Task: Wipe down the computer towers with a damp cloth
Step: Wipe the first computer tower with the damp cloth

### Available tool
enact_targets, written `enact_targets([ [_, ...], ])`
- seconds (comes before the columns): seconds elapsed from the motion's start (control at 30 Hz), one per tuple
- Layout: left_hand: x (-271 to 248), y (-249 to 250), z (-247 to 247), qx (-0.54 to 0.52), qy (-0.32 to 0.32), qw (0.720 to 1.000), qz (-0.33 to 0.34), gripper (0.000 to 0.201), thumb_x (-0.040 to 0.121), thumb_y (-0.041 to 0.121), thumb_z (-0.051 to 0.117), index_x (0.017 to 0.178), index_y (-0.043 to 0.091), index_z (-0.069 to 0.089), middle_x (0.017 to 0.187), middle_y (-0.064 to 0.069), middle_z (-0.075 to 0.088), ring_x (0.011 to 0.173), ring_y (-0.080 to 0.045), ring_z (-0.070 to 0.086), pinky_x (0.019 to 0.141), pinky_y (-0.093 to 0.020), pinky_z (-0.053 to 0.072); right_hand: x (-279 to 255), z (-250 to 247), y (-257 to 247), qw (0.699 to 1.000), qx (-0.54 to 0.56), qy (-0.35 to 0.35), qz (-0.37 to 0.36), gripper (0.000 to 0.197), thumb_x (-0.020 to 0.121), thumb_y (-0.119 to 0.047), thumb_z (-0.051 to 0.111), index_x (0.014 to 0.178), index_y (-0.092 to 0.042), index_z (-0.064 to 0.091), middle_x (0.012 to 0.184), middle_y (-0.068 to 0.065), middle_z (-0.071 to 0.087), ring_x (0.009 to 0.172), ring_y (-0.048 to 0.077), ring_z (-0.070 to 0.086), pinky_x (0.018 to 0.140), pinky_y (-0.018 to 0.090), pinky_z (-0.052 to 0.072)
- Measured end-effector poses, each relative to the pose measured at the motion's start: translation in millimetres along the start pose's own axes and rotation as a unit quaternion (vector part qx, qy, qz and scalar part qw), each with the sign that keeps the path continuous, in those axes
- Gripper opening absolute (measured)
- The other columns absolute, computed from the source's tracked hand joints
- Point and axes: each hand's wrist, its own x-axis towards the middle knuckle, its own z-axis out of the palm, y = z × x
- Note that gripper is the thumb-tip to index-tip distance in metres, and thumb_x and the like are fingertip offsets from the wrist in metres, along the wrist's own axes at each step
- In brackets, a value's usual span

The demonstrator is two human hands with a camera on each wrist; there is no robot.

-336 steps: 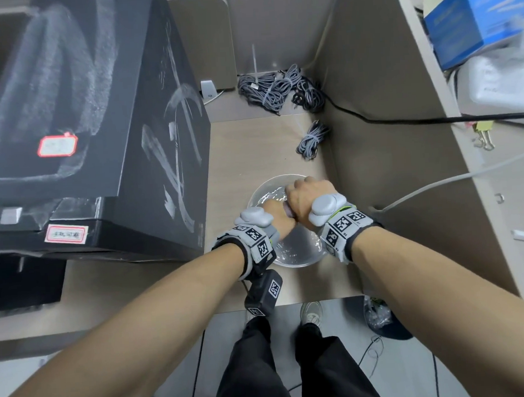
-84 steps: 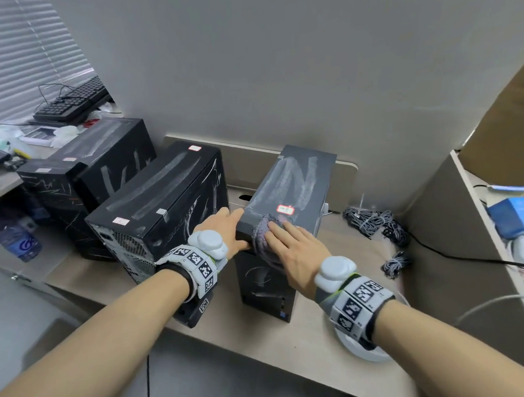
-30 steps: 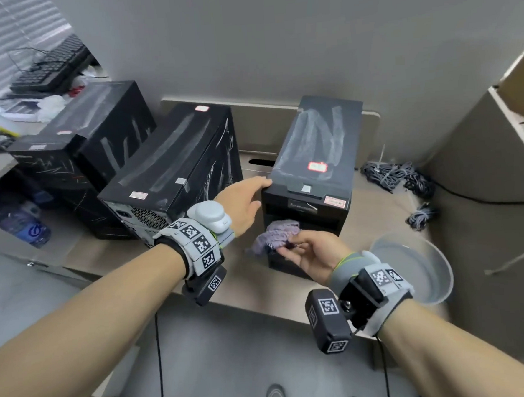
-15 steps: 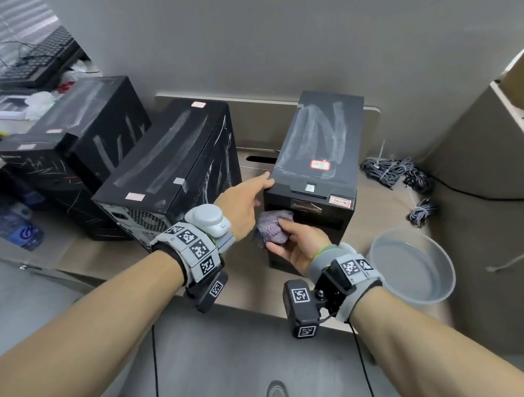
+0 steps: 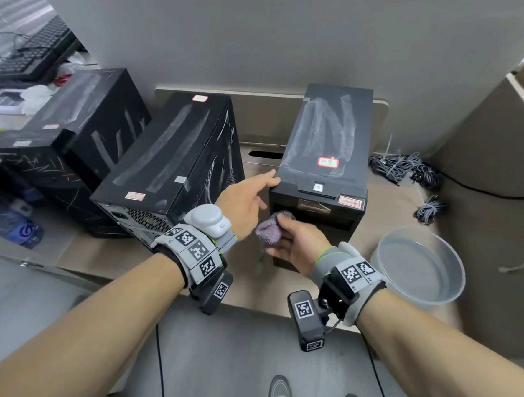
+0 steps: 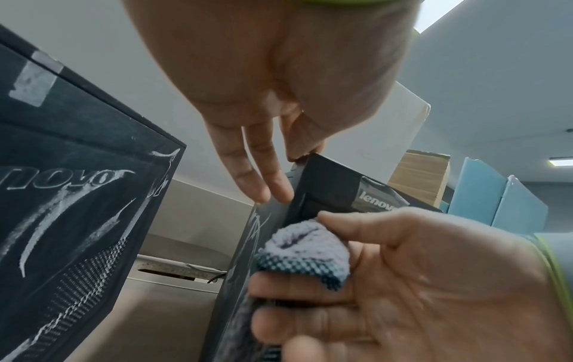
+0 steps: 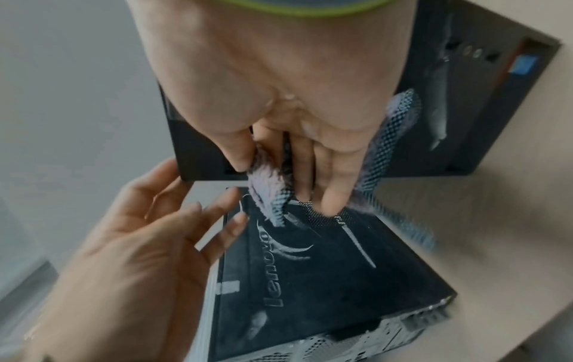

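Tower (image 5: 320,176) was steadied at its top corner by the left hand (image 5: 245,199), fingers straight; the cloth (image 5: 272,231), bunched in the right hand (image 5: 297,245), was best pressed flat along the side.

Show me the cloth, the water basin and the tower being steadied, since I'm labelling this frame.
cloth (image 5: 272,231), head view, on the bunched purple fabric above the right hand's fingers.
water basin (image 5: 454,257), head view, on its clear right rim.
steadied tower (image 5: 327,127), head view, on its dusty top panel.
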Motion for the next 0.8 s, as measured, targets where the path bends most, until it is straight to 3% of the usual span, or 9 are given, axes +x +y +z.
enact_targets([
  [0.1, -0.4, -2.6, -0.6, -0.001, -0.007, 1.0, 0.009, 0.059, 0.084, -0.01, 0.042, 0.131, 0.022, 0.056, 0.143, 0.013, 0.048, 0.079, -0.009, 0.066, 0.087, -0.027, 0.051, 0.8, -1.3, 7.3, 0.987, -0.15, 0.025, -0.053, 0.02, 0.096, -0.029, 0.055, 0.084, -0.02, 0.068, 0.101, 0.014, 0.07, 0.09, 0.019, 0.059, 0.085, 0.035, 0.045],
  [0.27, 2.6, -4.7, -5.0, -0.006, -0.01, 1.0, 0.029, 0.059, 0.083, -0.011, 0.042, 0.13, 0.02, 0.058, 0.142, 0.01, 0.049, 0.077, -0.012, 0.067, 0.084, -0.033, 0.054, -10.2, -8.8, -3.6, 0.95, -0.257, -0.005, -0.177, 0.024, 0.098, -0.03, 0.051, 0.087, -0.034, 0.072, 0.097, -0.01, 0.073, 0.099, 0.008, 0.065, 0.091, 0.024, 0.046],
  [0.33, 3.9, -6.4, -5.8, -0.006, -0.012, 0.999, 0.034, 0.059, 0.082, -0.012, 0.041, 0.129, 0.02, 0.059, 0.141, 0.01, 0.05, 0.076, -0.012, 0.067, 0.086, -0.035, 0.054, -16.9, -15.6, -9.0, 0.948, -0.254, -0.001, -0.194, 0.024, 0.099, -0.024, 0.05, 0.09, -0.031, 0.071, 0.089, -0.013, 0.071, 0.086, 0.0, 0.064, 0.083, 0.02, 0.048],
  [0.37, 4.1, -7.7, -6.0, -0.006, -0.013, 0.999, 0.035, 0.06, 0.082, -0.012, 0.041, 0.129, 0.02, 0.059, 0.14, 0.01, 0.051, 0.076, -0.01, 0.066, 0.086, -0.035, 0.053, -21.6, -21.8, -9.6, 0.947, -0.252, 0.007, -0.199, 0.023, 0.099, -0.02, 0.049, 0.093, -0.027, 0.07, 0.087, -0.012, 0.07, 0.082, -0.001, 0.063, 0.08, 0.021, 0.048],
  [0.43, 4.5, -9.6, -5.9, -0.005, -0.014, 0.999, 0.031, 0.062, 0.081, -0.012, 0.04, 0.129, 0.022, 0.059, 0.138, 0.011, 0.053, 0.076, -0.008, 0.066, 0.087, -0.037, 0.053, -31.0, -34.9, -9.4, 0.941, -0.263, 0.021, -0.213, 0.022, 0.099, -0.017, 0.048, 0.096, -0.02, 0.07, 0.09, -0.003, 0.071, 0.083, 0.008, 0.065, 0.08, 0.027, 0.052],
  [0.53, 3.7, -7.0, -3.4, -0.004, -0.011, 1.0, 0.016, 0.063, 0.08, -0.013, 0.04, 0.129, 0.023, 0.058, 0.135, 0.012, 0.054, 0.076, -0.007, 0.065, 0.086, -0.037, 0.053, -35.4, -39.7, -12.5, 0.934, -0.286, 0.018, -0.212, 0.025, 0.1, -0.021, 0.047, 0.09, -0.027, 0.069, 0.092, 0.001, 0.073, 0.092, 0.023, 0.068, 0.083, 0.031, 0.056],
  [0.6, 2.9, -2.7, -1.6, 0.003, -0.004, 1.0, 0.002, 0.062, 0.081, -0.011, 0.04, 0.13, 0.023, 0.058, 0.134, 0.012, 0.055, 0.076, -0.007, 0.065, 0.085, -0.036, 0.053, -28.2, -32.4, -15.6, 0.925, -0.324, 0.018, -0.2, 0.024, 0.095, -0.037, 0.051, 0.086, -0.027, 0.071, 0.092, 0.002, 0.074, 0.091, 0.024, 0.07, 0.084, 0.039, 0.057],
  [0.7, 2.3, -5.0, -1.3, 0.019, 0.003, 1.0, -0.014, 0.062, 0.083, -0.008, 0.04, 0.13, 0.028, 0.057, 0.124, 0.003, 0.064, 0.077, -0.006, 0.066, 0.085, -0.036, 0.053, -15.5, -31.7, -13.8, 0.907, -0.377, 0.019, -0.186, 0.05, 0.073, -0.063, 0.047, 0.09, -0.02, 0.068, 0.09, 0.005, 0.073, 0.08, 0.023, 0.072, 0.08, 0.049, 0.057],
  [0.8, 1.9, 1.2, 1.9, 0.012, 0.017, 0.999, -0.036, 0.061, 0.083, -0.008, 0.04, 0.127, 0.029, 0.059, 0.12, -0.005, 0.066, 0.077, -0.013, 0.066, 0.088, -0.036, 0.051, -28.0, -59.3, -16.7, 0.892, -0.4, 0.023, -0.21, 0.044, 0.083, -0.053, 0.047, 0.093, -0.014, 0.065, 0.094, 0.012, 0.07, 0.089, 0.028, 0.068, 0.086, 0.048, 0.053],
])
